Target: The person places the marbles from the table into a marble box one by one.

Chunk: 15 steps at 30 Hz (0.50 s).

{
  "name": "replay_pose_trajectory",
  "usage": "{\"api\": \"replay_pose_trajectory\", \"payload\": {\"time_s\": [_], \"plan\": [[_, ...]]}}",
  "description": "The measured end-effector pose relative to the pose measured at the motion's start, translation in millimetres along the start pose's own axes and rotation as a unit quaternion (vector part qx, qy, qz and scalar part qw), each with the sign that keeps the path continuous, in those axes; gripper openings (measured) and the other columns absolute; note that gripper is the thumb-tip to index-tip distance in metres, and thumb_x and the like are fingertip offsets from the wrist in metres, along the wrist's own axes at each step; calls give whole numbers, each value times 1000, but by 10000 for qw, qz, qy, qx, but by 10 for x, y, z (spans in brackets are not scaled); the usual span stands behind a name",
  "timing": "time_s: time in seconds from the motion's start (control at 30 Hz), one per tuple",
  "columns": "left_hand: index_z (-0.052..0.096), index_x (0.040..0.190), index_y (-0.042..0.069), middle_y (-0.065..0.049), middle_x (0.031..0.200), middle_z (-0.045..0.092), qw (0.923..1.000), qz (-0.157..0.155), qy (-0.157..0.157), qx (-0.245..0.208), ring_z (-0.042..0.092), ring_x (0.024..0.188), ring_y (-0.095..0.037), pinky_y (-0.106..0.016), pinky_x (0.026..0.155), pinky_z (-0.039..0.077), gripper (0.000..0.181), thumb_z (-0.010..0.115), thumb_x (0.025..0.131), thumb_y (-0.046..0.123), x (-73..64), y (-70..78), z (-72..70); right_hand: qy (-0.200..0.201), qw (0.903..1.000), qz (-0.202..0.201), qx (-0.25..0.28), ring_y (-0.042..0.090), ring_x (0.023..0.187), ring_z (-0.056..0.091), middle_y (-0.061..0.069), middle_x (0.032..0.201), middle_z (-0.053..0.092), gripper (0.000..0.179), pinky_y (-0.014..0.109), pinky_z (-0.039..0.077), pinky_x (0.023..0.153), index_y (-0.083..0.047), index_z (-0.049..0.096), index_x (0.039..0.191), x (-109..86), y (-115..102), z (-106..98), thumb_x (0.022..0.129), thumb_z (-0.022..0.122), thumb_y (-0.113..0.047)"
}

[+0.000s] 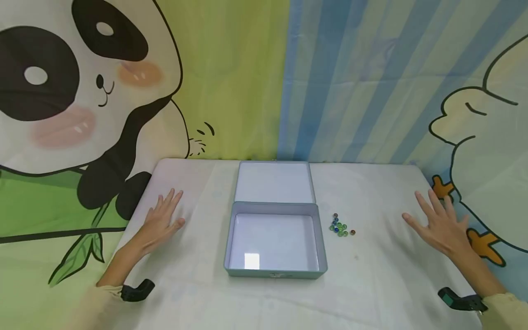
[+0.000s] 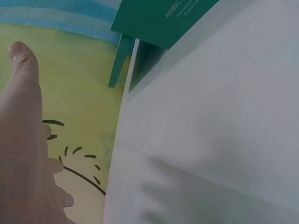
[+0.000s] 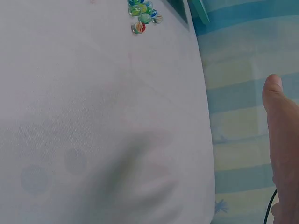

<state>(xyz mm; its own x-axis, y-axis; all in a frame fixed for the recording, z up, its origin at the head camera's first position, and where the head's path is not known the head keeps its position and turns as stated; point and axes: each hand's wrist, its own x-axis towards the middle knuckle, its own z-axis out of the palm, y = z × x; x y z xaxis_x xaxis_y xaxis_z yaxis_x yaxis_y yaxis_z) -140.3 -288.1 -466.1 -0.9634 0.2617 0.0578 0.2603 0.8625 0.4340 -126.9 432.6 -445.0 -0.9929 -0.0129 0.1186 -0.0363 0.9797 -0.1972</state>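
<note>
My left hand (image 1: 160,224) hovers over the left side of the table with its fingers spread, holding nothing. On the far right, my right hand (image 1: 443,227) is likewise spread and holds nothing. Between them a green metal box (image 1: 275,274) lies at the middle of the table, its lid (image 1: 274,182) swung back and nothing seen inside. Just right of the box is a small cluster of glass marbles (image 1: 340,228), green, blue and brown. The right wrist view shows the marbles (image 3: 144,11) up close, and the left wrist view catches the box's green outer side (image 2: 159,21).
White cloth covers the table (image 1: 371,192). Behind it hangs a curtain (image 1: 231,82) with a cartoon panda and stripes. Each wrist wears a black device, one on the left (image 1: 138,291) and one on the right (image 1: 462,300).
</note>
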Motion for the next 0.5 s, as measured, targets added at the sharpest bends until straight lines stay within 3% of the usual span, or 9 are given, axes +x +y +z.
{"api": "replay_pose_trajectory", "payload": {"time_s": [0.1, 0.17, 0.23, 0.33, 0.4, 0.5], "plan": [[11, 158, 19, -24, 162, 8, 9973, 159, -47, -711, 7, 143, -59, -82, 100, 12, 76, 41, 98, 56, 19, 92, 117, -21, 9999, -134, -104, 57, 143, 5, 27, 160, 11, 86, 89, 8, 89, -16, 15, 156, 32, -45, 0, 90, 53, -57], [11, 157, 18, -23, 162, 9, 9898, 301, -117, -1390, 8, 144, -56, -80, 103, 13, 73, 36, 100, 55, 33, 161, 182, -81, 9996, -265, -59, 58, 140, 17, 31, 156, 19, 86, 86, 16, 92, -11, 21, 155, 46, -85, 11, 90, 55, -55], [11, 157, 17, -21, 162, 9, 9736, 414, -261, -2228, 8, 146, -52, -76, 107, 14, 68, 30, 102, 52, 45, 231, 251, -206, 9993, -294, 135, 59, 134, 26, 34, 152, 26, 83, 82, 22, 93, -6, 26, 153, 54, -142, 39, 91, 57, -53], [11, 157, 14, -19, 162, 11, 9413, 615, -413, -3294, 9, 148, -47, -72, 110, 14, 63, 19, 105, 49, 65, 354, 372, -393, 9957, -242, 798, 58, 128, 33, 37, 146, 33, 76, 77, 27, 94, 1, 35, 147, 61, -232, 132, 92, 59, -46], [10, 157, 14, -17, 163, 10, 9247, 707, -473, -3710, 8, 149, -45, -70, 112, 13, 62, 14, 105, 48, 75, 448, 464, -495, 9902, -159, 1299, 57, 127, 34, 36, 145, 35, 70, 75, 31, 94, 2, 38, 145, 54, -284, 231, 94, 58, -42], [7, 157, 14, -15, 164, 6, 9107, 856, -509, -4010, 5, 150, -43, -68, 113, 11, 62, 12, 105, 48, 98, 576, 603, -387, 9852, -93, 1669, 43, 125, 45, 26, 142, 45, 61, 59, 46, 89, -6, 43, 143, 47, -279, 480, 96, 57, -42]]}}
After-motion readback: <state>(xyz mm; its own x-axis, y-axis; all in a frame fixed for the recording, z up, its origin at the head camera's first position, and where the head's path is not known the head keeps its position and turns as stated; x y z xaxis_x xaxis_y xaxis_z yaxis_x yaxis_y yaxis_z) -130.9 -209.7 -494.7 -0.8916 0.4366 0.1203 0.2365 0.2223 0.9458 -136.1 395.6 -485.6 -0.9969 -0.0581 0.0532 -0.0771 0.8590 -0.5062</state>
